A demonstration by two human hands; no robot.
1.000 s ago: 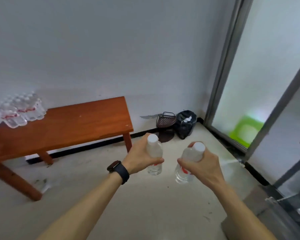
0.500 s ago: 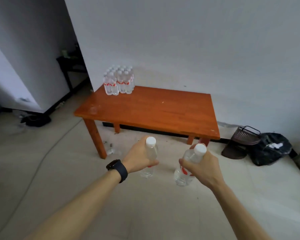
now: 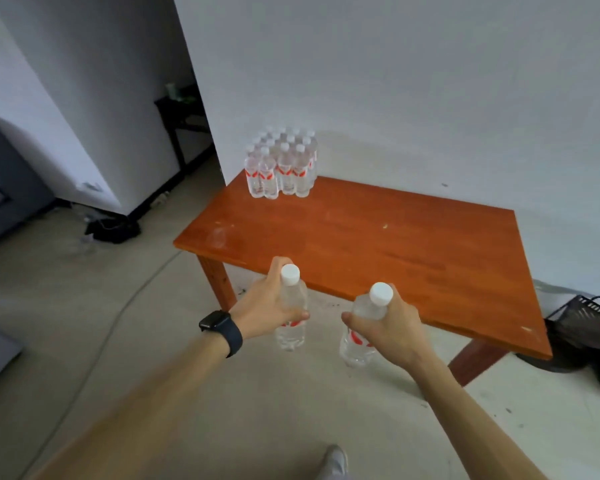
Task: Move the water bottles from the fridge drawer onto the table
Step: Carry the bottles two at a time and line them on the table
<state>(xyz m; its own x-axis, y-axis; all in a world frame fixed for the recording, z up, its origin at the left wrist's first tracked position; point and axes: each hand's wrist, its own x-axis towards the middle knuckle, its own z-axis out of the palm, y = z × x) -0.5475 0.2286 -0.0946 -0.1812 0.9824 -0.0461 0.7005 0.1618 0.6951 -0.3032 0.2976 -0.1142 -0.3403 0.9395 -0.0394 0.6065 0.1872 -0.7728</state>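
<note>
Grips 1 water bottle in the left hand, fingers curled round its middle, white cap up, roughly upright. Grips a 2nd bottle in the right hand the same way, tilted, cap leaning away. Holds both in the air over the floor, just short of the near edge of the orange table, touching neither it nor each other. Wears a dark watch on the left wrist. Farther out: a tight cluster of standing bottles at the table's far left corner by the wall; fridge drawer not in view. Reads as the carry step, delivery close. Next calls for reaching over the tabletop, righting the tilted bottle, setting both down on their bases beside the cluster without knocking it, then letting go.
</note>
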